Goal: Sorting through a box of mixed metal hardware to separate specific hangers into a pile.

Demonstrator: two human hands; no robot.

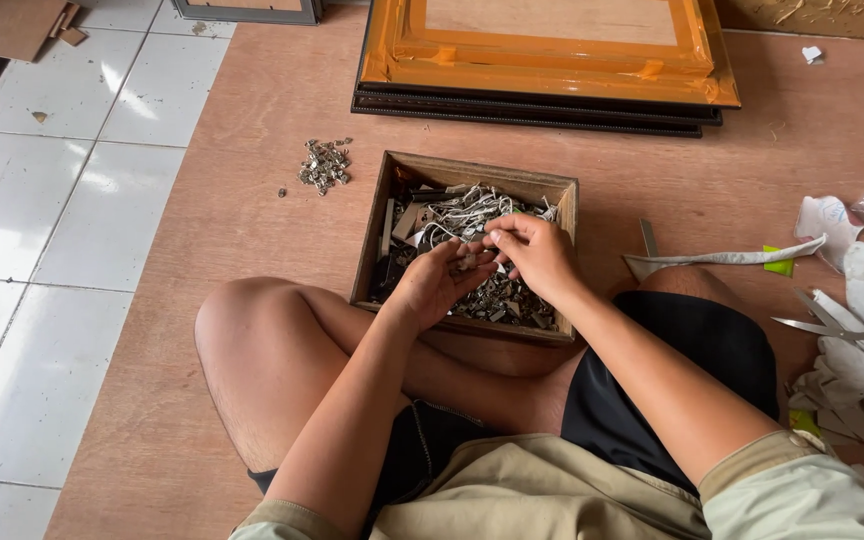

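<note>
Left of the wooden box (382, 235), white floor tiles (52, 200) met a brown board (252, 170), where a small heap of metal bits (324, 165) lay. Over the box, the left hand (432, 285) cupped a tiny metal piece (466, 262) while the right hand (537, 255) had its fingers pinched on it. Such a small part could easily slip back into the tangled white strings (467, 208) and scrap, being hard to grip. Behind the box lay stacked orange frames (552, 60); to its right, scissors (842, 325) rested on crumpled cloth (852, 385).
</note>
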